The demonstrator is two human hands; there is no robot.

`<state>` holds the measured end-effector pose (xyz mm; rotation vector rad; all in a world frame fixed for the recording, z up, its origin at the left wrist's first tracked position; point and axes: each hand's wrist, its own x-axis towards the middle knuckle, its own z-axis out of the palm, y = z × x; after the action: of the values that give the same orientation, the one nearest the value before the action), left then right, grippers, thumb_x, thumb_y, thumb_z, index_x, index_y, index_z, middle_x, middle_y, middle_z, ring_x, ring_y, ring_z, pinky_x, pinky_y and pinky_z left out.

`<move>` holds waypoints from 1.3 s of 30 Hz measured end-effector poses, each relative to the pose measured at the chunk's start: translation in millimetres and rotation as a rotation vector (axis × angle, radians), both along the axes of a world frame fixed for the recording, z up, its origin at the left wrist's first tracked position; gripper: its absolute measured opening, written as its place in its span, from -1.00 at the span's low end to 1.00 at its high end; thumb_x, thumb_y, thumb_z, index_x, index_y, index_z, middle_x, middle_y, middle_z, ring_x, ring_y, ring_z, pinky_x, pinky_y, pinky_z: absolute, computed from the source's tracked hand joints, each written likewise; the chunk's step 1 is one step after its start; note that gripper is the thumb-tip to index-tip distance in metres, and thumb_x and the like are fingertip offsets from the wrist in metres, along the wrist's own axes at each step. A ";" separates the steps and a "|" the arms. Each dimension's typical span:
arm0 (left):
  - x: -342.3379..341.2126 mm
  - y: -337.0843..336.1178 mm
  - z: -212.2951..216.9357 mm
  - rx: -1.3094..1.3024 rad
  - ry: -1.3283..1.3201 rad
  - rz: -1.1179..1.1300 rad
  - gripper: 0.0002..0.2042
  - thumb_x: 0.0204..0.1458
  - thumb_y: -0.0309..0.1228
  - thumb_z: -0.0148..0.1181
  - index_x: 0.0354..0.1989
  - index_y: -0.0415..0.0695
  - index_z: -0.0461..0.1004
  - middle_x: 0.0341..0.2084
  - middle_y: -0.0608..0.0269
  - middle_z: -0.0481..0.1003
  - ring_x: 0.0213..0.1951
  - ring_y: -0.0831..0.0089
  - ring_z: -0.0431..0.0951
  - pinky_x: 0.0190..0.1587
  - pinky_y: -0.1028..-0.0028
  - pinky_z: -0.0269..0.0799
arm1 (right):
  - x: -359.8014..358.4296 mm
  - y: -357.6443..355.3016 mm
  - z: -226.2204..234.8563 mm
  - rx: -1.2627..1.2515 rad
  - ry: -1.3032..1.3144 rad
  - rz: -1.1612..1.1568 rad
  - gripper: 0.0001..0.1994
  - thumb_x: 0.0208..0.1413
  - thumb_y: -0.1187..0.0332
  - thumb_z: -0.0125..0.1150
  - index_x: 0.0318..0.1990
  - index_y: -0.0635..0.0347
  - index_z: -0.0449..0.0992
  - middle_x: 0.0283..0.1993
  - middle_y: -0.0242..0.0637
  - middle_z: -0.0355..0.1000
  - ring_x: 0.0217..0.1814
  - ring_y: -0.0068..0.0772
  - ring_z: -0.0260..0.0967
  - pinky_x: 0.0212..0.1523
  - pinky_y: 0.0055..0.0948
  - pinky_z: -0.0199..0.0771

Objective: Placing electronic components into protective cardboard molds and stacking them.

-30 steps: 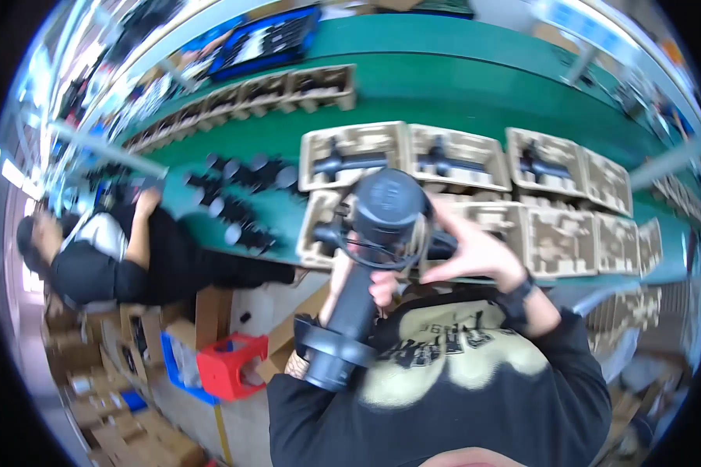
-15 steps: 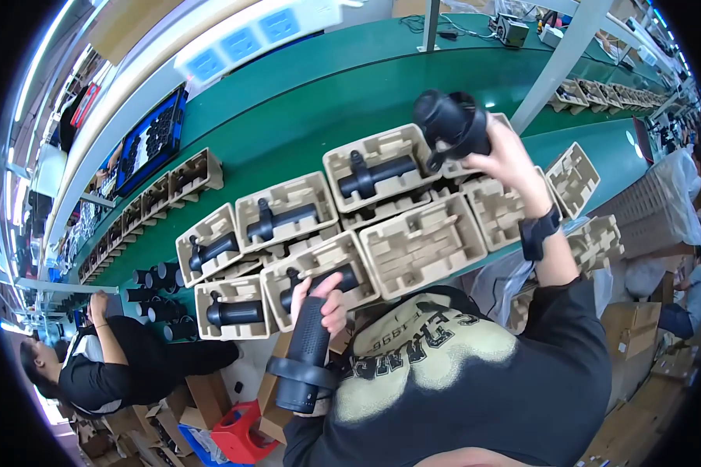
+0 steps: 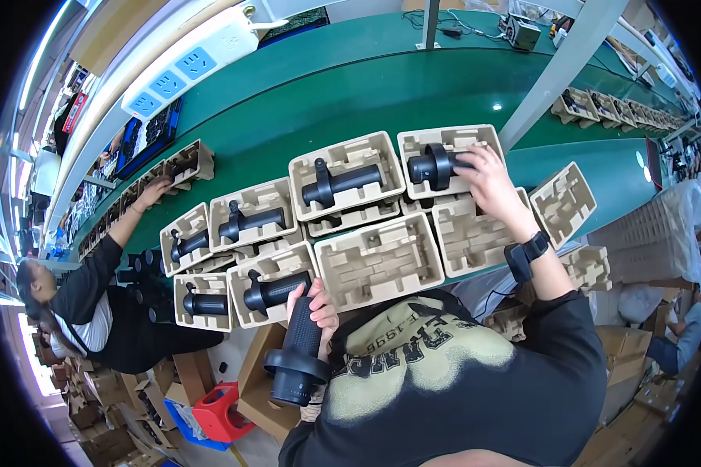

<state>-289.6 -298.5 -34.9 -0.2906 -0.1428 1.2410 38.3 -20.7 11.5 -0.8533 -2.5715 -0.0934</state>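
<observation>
head view: the right hand (image 3: 492, 180) reaches out toward 1 o'clock and is closed on the end of a black cylindrical plastic device with a wide collar (image 3: 438, 166), which lies in a tan moulded-pulp tray (image 3: 452, 142) at the far right of the back row on the long green counter (image 3: 350, 86). a black wrist watch (image 3: 526, 255) sits on that forearm. the left hand (image 3: 313, 305) is at about 7 o'clock, just off the near edge of the counter, its fingers wrapped around the slim shaft of a second black cylindrical device with a flared round end (image 3: 296, 359) that points down toward the floor.

just beyond the left hand, at 9 o'clock from it, lies a filled pulp tray with a black device (image 3: 271, 289). at 3 o'clock from the left hand is an empty tan pulp tray (image 3: 380, 261), and further right another empty pulp tray (image 3: 475, 232) lies just under the right wrist. in the back row, at 9 o'clock from the right hand, a tray with a black device lying across it (image 3: 346, 180) sits touching its neighbours.

at 9 o'clock a seated co-worker in a dark top (image 3: 93, 311) stretches a hand (image 3: 153, 191) to a tray further along the counter. a red plastic bin (image 3: 222, 411) and a brown cardboard box (image 3: 258, 389) stand on the floor at 7 o'clock. a white power strip with blue sockets (image 3: 181, 71) runs above the counter at 11 o'clock.
</observation>
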 end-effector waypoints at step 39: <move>16.0 14.3 15.4 -0.138 0.142 0.040 -0.64 0.14 -0.14 -0.13 -0.07 -0.13 0.39 -0.54 0.33 0.33 -0.54 0.48 0.37 -0.48 0.50 0.36 | -57.0 -4.1 34.6 -0.561 -0.131 -0.417 -0.44 0.05 0.15 0.17 0.15 0.32 0.31 0.03 0.09 0.36 0.04 0.02 0.36 0.00 -0.21 0.39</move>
<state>-273.7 -284.2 -19.5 -0.3195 0.0599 1.3097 -18.7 -24.8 46.1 -1.6268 -2.5250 0.4866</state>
